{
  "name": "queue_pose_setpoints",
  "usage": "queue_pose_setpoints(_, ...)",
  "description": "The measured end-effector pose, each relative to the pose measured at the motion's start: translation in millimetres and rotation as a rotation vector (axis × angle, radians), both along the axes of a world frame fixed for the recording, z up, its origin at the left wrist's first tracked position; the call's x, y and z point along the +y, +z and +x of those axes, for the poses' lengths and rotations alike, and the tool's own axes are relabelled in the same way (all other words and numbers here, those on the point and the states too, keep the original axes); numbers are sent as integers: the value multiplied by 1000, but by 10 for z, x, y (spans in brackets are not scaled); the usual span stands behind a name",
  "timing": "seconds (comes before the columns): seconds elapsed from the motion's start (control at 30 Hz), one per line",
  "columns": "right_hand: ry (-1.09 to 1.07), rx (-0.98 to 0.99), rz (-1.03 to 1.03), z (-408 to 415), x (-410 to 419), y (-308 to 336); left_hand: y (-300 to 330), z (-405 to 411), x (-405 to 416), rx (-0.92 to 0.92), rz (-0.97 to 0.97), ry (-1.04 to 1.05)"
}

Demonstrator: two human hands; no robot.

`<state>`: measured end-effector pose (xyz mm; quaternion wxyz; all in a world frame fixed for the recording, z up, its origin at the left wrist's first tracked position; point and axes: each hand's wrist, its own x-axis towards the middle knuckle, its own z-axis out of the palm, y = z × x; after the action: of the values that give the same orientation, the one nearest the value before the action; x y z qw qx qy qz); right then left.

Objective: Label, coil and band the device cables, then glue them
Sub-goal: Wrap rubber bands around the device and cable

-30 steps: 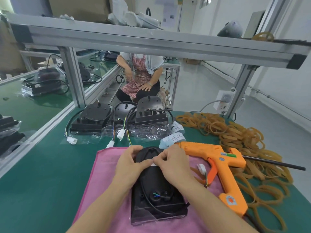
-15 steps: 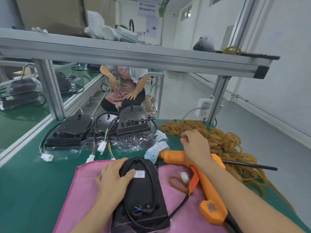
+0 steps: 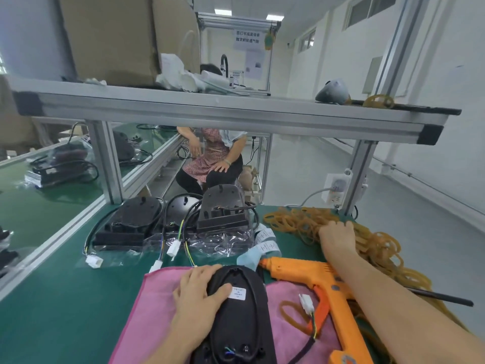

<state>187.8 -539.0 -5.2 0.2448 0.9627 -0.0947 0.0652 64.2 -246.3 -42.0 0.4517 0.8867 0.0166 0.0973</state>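
Taking the pink cloth (image 3: 157, 298) as my landmark and reading from left: on the green table (image 3: 52, 298) beyond the cloth's far left corner sit three black units (image 3: 131, 222) on clear plastic bags, their cables ending in white plugs (image 3: 94, 260) just short of the cloth. My left hand (image 3: 195, 292) lies on the cloth's middle, fingers spread and relaxed over the left shoulder of the black device (image 3: 236, 311), thumb pressed flat on its back beside the white label (image 3: 238, 293) stuck there; I am steadying it, not pinching it. The device lies face down along the cloth, with coloured wires showing at its near end. Its cable (image 3: 305, 348) runs out to the right across the cloth, uncoiled, ending in a white connector (image 3: 306, 303) that rests next to one loose band (image 3: 291, 316). The orange glue gun (image 3: 315, 274) lies across the cloth's right edge, nozzle toward the blue-white label strip (image 3: 262, 245) beyond the cloth. My right forearm crosses over the gun, and my right hand (image 3: 337, 236) is well past the cloth's far right corner, knuckles up on the heap of rubber bands (image 3: 380, 245); its fingertips are buried among them, so I cannot tell whether they pinch one. A dark rod (image 3: 446, 300) lies over the heap further right.
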Motion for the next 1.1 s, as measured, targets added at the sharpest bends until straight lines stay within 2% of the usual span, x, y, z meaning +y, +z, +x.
queue_pose_setpoints(0.13,35,-30,-9,-4,-57,-26,9,-4,-3,-7,20,3)
queue_pose_setpoints(0.2,58,-136,86,-99,-33,12,26,-10,0,-23,54,14)
queue_pose_setpoints(0.23,87,-231,198,-161,-9,41,42,-17,0,-49,77,24)
queue_pose_setpoints(0.3,168,-461,538,-334,78,98,99,-45,-8,-143,123,41)
queue_pose_setpoints(0.37,223,-562,967,-546,211,160,202,-68,-35,-272,140,51)
queue_pose_setpoints(0.43,214,-457,1470,-778,396,230,331,-49,-92,-359,119,10)
queue_pose_setpoints(0.5,198,-270,1937,-1023,612,287,482,-16,-191,-352,31,-119)
queue_pose_setpoints(0.57,256,-71,2216,-1213,794,285,580,10,-325,-231,-114,-271)
queue_pose_setpoints(0.67,394,84,2375,-1389,983,276,627,7,-450,-12,-336,-427)
queue_pose_setpoints(0.73,446,87,2443,-1426,1030,288,612,-12,-441,4,-475,-467)
queue_pose_setpoints(0.8,502,192,2538,-1441,1051,297,602,-52,-411,-35,-493,-440)
queue_pose_setpoints(0.9,569,538,2746,-1455,1105,315,624,-68,-388,-90,-421,-405)
queue_pose_setpoints(0.93,603,589,2759,-1445,1107,325,644,-47,-381,-105,-396,-409)
queue_pose_setpoints(1.03,748,438,2534,-1357,1079,401,711,0,-346,-103,-311,-443)
queue_pose_setpoints(1.1,724,325,2513,-1287,1094,433,706,-5,-346,-62,-383,-489)
